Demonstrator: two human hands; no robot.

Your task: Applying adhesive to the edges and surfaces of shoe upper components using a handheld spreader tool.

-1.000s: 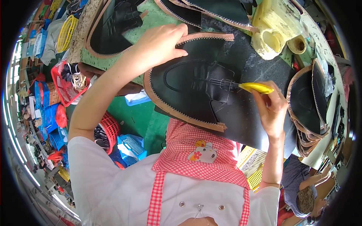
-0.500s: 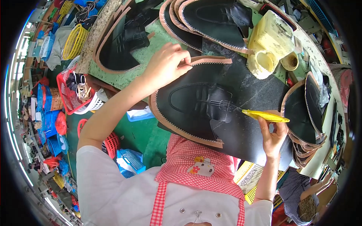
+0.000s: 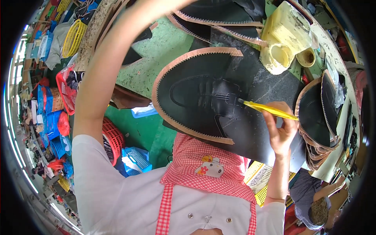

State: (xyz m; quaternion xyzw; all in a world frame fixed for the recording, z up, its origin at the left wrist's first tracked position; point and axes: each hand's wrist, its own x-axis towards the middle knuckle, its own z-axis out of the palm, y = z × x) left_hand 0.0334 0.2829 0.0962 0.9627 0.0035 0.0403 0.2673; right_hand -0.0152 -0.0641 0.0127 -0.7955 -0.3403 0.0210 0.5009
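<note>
A black leather shoe upper with a zigzag-stitched tan border lies flat on the dark work surface in front of me. In my right hand is a yellow-handled tool with a short dark tip, pinched between thumb and fingers. Its tip points left, close to the tongue end of the upper; I cannot tell whether it touches. My left forearm stretches up past the far stack of uppers, and the left hand is cut off by the top edge of the picture.
A glue-stained yellowish plastic container with a wide opening stands at the far right. Right of the upper leans another stack of uppers. Red baskets and a blue basket sit below the table's left edge. A person is at lower right.
My left hand has let go of the upper's far edge and moved away, out of the picture. The yellow-handled tool has shifted slightly left and tilted, its tip nearer the upper.
</note>
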